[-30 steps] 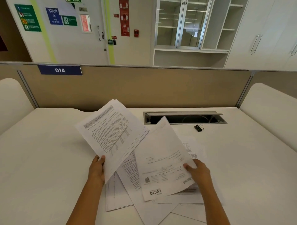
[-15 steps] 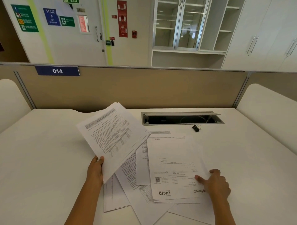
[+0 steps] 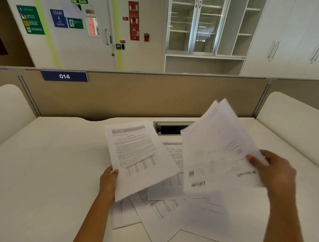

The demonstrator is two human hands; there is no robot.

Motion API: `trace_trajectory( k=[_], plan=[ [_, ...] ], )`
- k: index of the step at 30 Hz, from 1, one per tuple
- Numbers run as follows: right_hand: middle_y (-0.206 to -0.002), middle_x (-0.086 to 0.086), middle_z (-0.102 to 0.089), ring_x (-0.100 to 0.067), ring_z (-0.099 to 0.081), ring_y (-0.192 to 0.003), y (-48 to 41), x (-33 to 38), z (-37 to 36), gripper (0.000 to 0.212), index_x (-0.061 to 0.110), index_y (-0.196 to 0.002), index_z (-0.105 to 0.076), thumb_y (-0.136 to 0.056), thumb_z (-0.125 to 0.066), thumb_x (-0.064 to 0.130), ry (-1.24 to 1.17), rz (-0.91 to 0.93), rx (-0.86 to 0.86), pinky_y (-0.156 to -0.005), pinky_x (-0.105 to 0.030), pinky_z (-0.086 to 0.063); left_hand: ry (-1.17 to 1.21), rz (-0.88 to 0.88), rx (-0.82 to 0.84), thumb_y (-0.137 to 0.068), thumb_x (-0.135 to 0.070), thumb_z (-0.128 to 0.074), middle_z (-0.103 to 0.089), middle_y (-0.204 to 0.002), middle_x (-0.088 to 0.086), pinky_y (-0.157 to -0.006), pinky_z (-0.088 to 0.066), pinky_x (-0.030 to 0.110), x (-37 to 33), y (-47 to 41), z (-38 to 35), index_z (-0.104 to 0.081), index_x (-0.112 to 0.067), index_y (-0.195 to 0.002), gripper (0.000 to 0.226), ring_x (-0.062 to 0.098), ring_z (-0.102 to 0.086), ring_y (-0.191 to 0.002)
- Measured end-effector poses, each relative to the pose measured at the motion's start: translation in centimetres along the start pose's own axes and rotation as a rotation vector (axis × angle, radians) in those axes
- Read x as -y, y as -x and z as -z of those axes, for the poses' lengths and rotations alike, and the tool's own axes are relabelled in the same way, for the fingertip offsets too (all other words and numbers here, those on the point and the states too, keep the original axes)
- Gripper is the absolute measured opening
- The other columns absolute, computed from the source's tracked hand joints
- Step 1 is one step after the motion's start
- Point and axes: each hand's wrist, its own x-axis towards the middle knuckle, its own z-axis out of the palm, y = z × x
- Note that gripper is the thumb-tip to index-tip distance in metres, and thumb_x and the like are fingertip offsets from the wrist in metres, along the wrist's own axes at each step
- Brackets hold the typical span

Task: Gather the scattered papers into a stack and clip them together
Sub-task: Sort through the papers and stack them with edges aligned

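Above white desk [image 3: 51,164]: left hand [image 3: 108,179] pinches printed stack [image 3: 138,155] at lower-left edge, thumb on top; right hand [image 3: 274,172] grips blurred sheets [image 3: 217,148] at right edge; loose papers [image 3: 165,209] beneath.

A blue label [image 3: 64,76] on the top edge of the tan divider wall read "014" in white. On the far wall, a blue sign [image 3: 58,18] said "STAIR A", with "NO RE-ENTRY" in small blurry letters under it, and a green sign [image 3: 79,1] up at the top said "Exit". The printed pages [image 3: 138,155] in the hands and on the worktop had lots of words on them, but they were too blurry and small to read.
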Motion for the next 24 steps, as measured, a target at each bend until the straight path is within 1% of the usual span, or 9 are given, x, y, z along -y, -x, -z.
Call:
trace_trajectory(
  k=[3,5,8,11,14,18,21,23,24],
  plan=[
    [-0.097,-0.012,-0.067,-0.028,-0.060,-0.084,-0.2,2.0,0.6,0.033,0.013,-0.112,-0.066,-0.082,-0.067,0.028,-0.182,0.034,-0.014,-0.083,-0.039,-0.049,-0.194,-0.060,0.038,-0.094,-0.011,-0.046,-0.053,-0.134,0.014,-0.101,-0.043,0.043,0.1,0.2,-0.4,-0.046,-0.011,-0.134,0.040,0.033,-0.054,-0.116],
    [-0.097,-0.011,-0.069,-0.029,-0.065,-0.085,-0.7,2.1,-1.5,0.033,0.014,-0.109,-0.066,-0.080,-0.070,0.029,-0.246,0.036,0.027,-0.084,-0.040,-0.051,-0.259,-0.088,0.061,-0.094,-0.011,-0.044,-0.056,-0.131,0.013,-0.101,-0.043,0.043,0.3,0.4,-0.5,-0.050,-0.011,-0.131,0.037,0.032,-0.056,-0.114],
    [-0.100,-0.016,-0.071,-0.033,-0.068,-0.086,-1.0,0.8,-6.9,0.037,0.012,-0.111,-0.065,-0.077,-0.073,0.025,-0.332,-0.012,0.170,-0.084,-0.049,-0.055,-0.289,-0.108,0.072,-0.095,-0.011,-0.042,-0.058,-0.128,0.011,-0.100,-0.045,0.044,0.2,0.7,-0.3,-0.052,-0.011,-0.129,0.036,0.032,-0.057,-0.112],
    [-0.099,-0.015,-0.068,-0.031,-0.067,-0.086,0.4,-0.1,-12.7,0.042,0.009,-0.119,-0.058,-0.080,-0.070,0.018,-0.380,-0.049,0.321,-0.083,-0.044,-0.055,-0.294,-0.105,0.093,-0.095,-0.013,-0.042,-0.058,-0.129,0.012,-0.098,-0.046,0.042,0.0,0.8,-0.2,-0.050,-0.014,-0.131,0.036,0.030,-0.058,-0.111],
    [-0.104,-0.010,-0.063,-0.024,-0.061,-0.090,2.5,-0.8,-17.2,0.037,0.013,-0.124,-0.055,-0.087,-0.061,0.012,-0.326,-0.055,0.416,-0.085,-0.036,-0.053,-0.317,-0.094,0.084,-0.096,-0.015,-0.041,-0.057,-0.129,0.010,-0.095,-0.046,0.039,-0.1,0.8,-0.3,-0.049,-0.015,-0.132,0.037,0.029,-0.056,-0.112],
    [-0.126,-0.014,-0.059,-0.025,-0.058,-0.110,4.8,-1.9,-20.8,0.039,0.012,-0.132,-0.048,-0.093,-0.049,0.007,-0.098,0.005,0.441,-0.096,-0.031,-0.044,-0.291,-0.102,0.078,-0.094,-0.022,-0.042,-0.066,-0.114,0.009,-0.078,-0.048,0.029,0.2,0.7,-0.5,-0.061,-0.024,-0.110,0.024,0.020,-0.061,-0.095],
    [-0.135,-0.010,-0.052,-0.023,-0.048,-0.127,5.9,-2.1,-21.9,0.041,0.008,-0.135,-0.045,-0.094,-0.047,0.006,0.004,0.115,0.427,-0.108,-0.032,-0.036,-0.300,-0.079,0.036,-0.097,-0.033,-0.033,-0.062,-0.122,0.012,-0.087,-0.045,0.036,-0.1,0.9,-1.0,-0.056,-0.016,-0.122,0.037,0.026,-0.060,-0.101],
    [-0.132,-0.011,-0.054,-0.023,-0.048,-0.124,5.9,-2.2,-21.9,0.040,0.008,-0.133,-0.049,-0.093,-0.049,0.006,0.050,0.189,0.425,-0.106,-0.030,-0.036,-0.307,-0.036,0.001,-0.099,-0.042,-0.025,-0.056,-0.129,0.016,-0.097,-0.041,0.039,-0.3,1.0,-1.2,-0.048,-0.011,-0.132,0.051,0.033,-0.055,-0.114],
    [-0.130,-0.011,-0.056,-0.024,-0.050,-0.121,5.8,-2.3,-21.6,0.038,0.008,-0.130,-0.052,-0.092,-0.051,0.006,0.053,0.195,0.404,-0.103,-0.030,-0.038,-0.309,-0.027,-0.004,-0.099,-0.042,-0.025,-0.055,-0.131,0.018,-0.099,-0.041,0.040,-0.4,0.9,-1.2,-0.046,-0.009,-0.134,0.052,0.035,-0.054,-0.116]
  ],
)
